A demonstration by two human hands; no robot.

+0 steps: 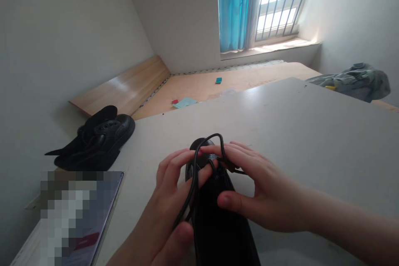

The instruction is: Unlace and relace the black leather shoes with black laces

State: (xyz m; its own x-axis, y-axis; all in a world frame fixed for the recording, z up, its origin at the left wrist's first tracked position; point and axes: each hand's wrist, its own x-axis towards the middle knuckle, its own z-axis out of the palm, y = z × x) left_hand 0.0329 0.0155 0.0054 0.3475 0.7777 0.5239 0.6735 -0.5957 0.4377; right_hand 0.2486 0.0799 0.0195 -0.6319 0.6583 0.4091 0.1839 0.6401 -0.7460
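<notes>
A black shoe (222, 224) lies on the white table with its toe pointing away from me. A black lace (195, 174) rises from it in a large loop. My left hand (171, 195) is at the shoe's left side, fingers curved over its front part and closed around the lace, thumb nearer me. From the right, my right hand (262, 187) reaches over the shoe, its fingertips near the toe beside the lace and its thumb apart on the upper. Part of the lace runs under the right fingers; whether they pinch it is hard to see.
Another black shoe (99, 141) rests at the table's left edge, near a partly blurred flat screen (90, 224). Beyond the white table (280, 133) are a wooden surface (199, 87), a blue curtain (235, 8) and crumpled grey cloth (358, 81).
</notes>
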